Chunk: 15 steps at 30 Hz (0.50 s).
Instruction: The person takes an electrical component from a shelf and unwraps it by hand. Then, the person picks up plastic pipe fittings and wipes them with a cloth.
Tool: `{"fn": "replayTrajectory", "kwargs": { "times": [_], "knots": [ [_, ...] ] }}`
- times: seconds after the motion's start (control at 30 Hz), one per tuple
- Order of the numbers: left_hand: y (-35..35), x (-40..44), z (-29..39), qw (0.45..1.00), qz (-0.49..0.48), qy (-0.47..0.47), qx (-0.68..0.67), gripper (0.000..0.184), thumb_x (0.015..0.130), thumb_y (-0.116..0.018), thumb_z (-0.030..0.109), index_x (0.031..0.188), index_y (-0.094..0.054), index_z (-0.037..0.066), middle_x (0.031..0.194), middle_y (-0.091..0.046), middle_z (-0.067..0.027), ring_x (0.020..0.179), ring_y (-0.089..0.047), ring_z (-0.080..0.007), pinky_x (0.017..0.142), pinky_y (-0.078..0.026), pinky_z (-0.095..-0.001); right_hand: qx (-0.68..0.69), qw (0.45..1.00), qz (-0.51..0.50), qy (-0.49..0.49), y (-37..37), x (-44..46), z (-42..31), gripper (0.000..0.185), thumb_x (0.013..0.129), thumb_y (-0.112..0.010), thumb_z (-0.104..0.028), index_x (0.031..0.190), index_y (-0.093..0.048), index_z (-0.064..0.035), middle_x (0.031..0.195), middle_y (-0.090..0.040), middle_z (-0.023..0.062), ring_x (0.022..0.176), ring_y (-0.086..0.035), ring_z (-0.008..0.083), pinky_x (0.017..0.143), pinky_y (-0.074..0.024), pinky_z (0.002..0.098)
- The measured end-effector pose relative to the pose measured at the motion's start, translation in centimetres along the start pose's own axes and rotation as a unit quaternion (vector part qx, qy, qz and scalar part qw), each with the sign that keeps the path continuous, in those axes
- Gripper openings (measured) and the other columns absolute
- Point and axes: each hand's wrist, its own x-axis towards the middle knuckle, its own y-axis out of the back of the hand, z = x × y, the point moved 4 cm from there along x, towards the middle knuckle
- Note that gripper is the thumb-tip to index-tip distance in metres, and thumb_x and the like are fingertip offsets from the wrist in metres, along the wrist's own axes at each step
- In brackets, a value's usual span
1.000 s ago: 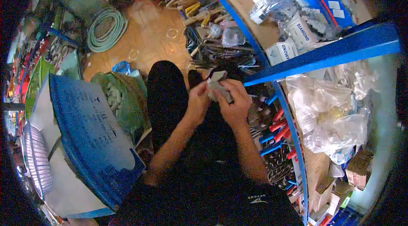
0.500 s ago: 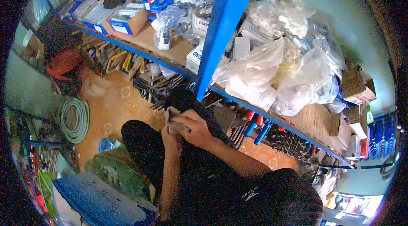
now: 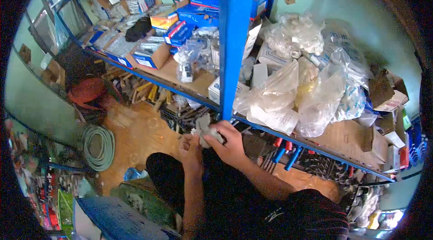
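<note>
Over my lap, both hands hold a small, crumpled grey-white piece (image 3: 204,126); whether it is cloth or paper I cannot tell. My left hand (image 3: 191,150) pinches its lower left side, fingers curled. From the right, my right hand (image 3: 230,141) grips it with thumb and fingers closed. The top of the piece sticks up between the hands. Something inside it, if anything, is hidden. Just beyond my hands stands a blue metal post (image 3: 234,50) of the shelf.
A long shelf (image 3: 180,82) runs across in front, bearing small boxes (image 3: 150,57) and clear plastic bags (image 3: 315,100). Tools with blue handles (image 3: 293,158) hang beneath it. On the tiled floor lie a coiled hose (image 3: 99,147) and, nearer me, a blue-topped box (image 3: 119,217).
My view has shifted, so the shelf and hose sit lower in it. The hands have moved slightly apart, and more of the grey-white piece shows above them.
</note>
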Motion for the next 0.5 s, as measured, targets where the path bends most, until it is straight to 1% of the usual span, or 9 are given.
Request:
{"fn": "replayTrajectory", "kwargs": {
  "times": [0.03, 0.13, 0.17, 0.27, 0.3, 0.37, 0.4, 0.43, 0.5],
  "knots": [
    [-0.6, -0.7, 1.2, 0.999, -0.013, -0.015, 0.035, 0.016, 0.098, -0.069, 0.019, 0.095, -0.058, 0.007, 0.081, -0.060, 0.0025, 0.066, -0.049, -0.0051, 0.059, -0.041, -0.0253, 0.008, 1.000, 0.008, 0.025, -0.2, -0.1, -0.2, 0.016, 0.087, -0.077, -0.009, 0.098, -0.069, -0.0005, 0.087, -0.062, 0.0088, 0.078, -0.059, 0.0221, 0.073, -0.0478, 0.0314],
    [1.4, -0.9, 0.3, 0.987, -0.010, -0.046, 0.155, 0.017, 0.098, -0.069, 0.018, 0.092, -0.058, 0.007, 0.083, -0.060, 0.0025, 0.068, -0.051, -0.0055, 0.063, -0.043, -0.0240, -0.018, 0.999, -0.018, -0.031, 0.3, 0.5, 1.0, 0.019, 0.086, -0.078, -0.009, 0.100, -0.070, -0.0002, 0.091, -0.064, 0.0106, 0.081, -0.061, 0.0230, 0.075, -0.0490, 0.0318],
    [1.0, -1.7, 0.6, 0.988, -0.026, -0.074, 0.135, 0.016, 0.099, -0.067, 0.018, 0.099, -0.063, 0.003, 0.084, -0.061, 0.0023, 0.073, -0.054, -0.0060, 0.069, -0.046, -0.0232, -0.015, 0.997, -0.036, -0.067, 0.5, 0.6, 0.8, 0.022, 0.085, -0.080, -0.010, 0.102, -0.070, -0.0003, 0.097, -0.067, 0.0124, 0.088, -0.065, 0.0245, 0.078, -0.0512, 0.0328],
    [0.6, -2.4, 2.0, 0.991, 0.014, -0.086, 0.098, 0.022, 0.100, -0.065, 0.018, 0.111, -0.067, -0.001, 0.090, -0.066, 0.0001, 0.082, -0.060, -0.0076, 0.077, -0.050, -0.0241, -0.036, 0.996, -0.043, -0.068, -0.5, -1.2, -1.4, 0.024, 0.083, -0.081, -0.013, 0.101, -0.071, -0.0006, 0.100, -0.068, 0.0131, 0.093, -0.067, 0.0258, 0.081, -0.0527, 0.0332],
    [0.5, -2.4, 2.3, 0.992, 0.003, -0.078, 0.095, 0.024, 0.101, -0.064, 0.017, 0.115, -0.067, -0.002, 0.093, -0.067, -0.0007, 0.084, -0.061, -0.0079, 0.078, -0.050, -0.0247, -0.032, 0.997, -0.074, -0.020, -1.0, -2.0, -1.4, 0.025, 0.084, -0.080, -0.014, 0.101, -0.070, -0.0002, 0.103, -0.068, 0.0138, 0.094, -0.068, 0.0266, 0.083, -0.0534, 0.0336],
    [0.6, -2.3, 2.8, 0.994, -0.014, -0.064, 0.089, 0.028, 0.101, -0.063, 0.017, 0.121, -0.066, -0.003, 0.100, -0.069, -0.0022, 0.090, -0.062, -0.0086, 0.081, -0.051, -0.0257, -0.038, 0.997, -0.067, 0.026, -1.5, -2.2, -1.8, 0.023, 0.085, -0.079, -0.014, 0.100, -0.070, 0.0002, 0.104, -0.068, 0.0145, 0.094, -0.068, 0.0273, 0.083, -0.0536, 0.0338],
    [0.6, -2.6, 2.5, 0.991, -0.028, -0.060, 0.115, 0.028, 0.102, -0.063, 0.017, 0.121, -0.066, -0.003, 0.102, -0.069, -0.0030, 0.091, -0.063, -0.0091, 0.081, -0.051, -0.0262, -0.039, 0.996, -0.064, 0.050, -1.7, -2.1, -1.9, 0.023, 0.085, -0.078, -0.014, 0.100, -0.070, 0.0005, 0.104, -0.068, 0.0148, 0.094, -0.068, 0.0277, 0.084, -0.0536, 0.0339],
    [0.4, -3.2, 2.4, 0.987, -0.042, -0.056, 0.143, 0.028, 0.102, -0.063, 0.018, 0.120, -0.066, -0.003, 0.104, -0.070, -0.0038, 0.092, -0.063, -0.0096, 0.082, -0.052, -0.0266, -0.062, 0.996, -0.050, 0.042, -1.3, -1.3, -1.7, 0.019, 0.086, -0.076, -0.012, 0.099, -0.070, 0.0006, 0.105, -0.068, 0.0155, 0.094, -0.068, 0.0282, 0.083, -0.0537, 0.0340],
    [-0.6, -4.1, 2.5, 0.978, -0.060, -0.060, 0.191, 0.031, 0.104, -0.059, 0.023, 0.118, -0.066, -0.003, 0.103, -0.070, -0.0041, 0.090, -0.064, -0.0103, 0.082, -0.052, -0.0271, -0.055, 0.998, -0.018, -0.020, -1.1, -0.8, -2.2, 0.019, 0.085, -0.077, -0.013, 0.097, -0.070, 0.0002, 0.104, -0.069, 0.0153, 0.094, -0.068, 0.0288, 0.083, -0.0537, 0.0347]
  ]
}}
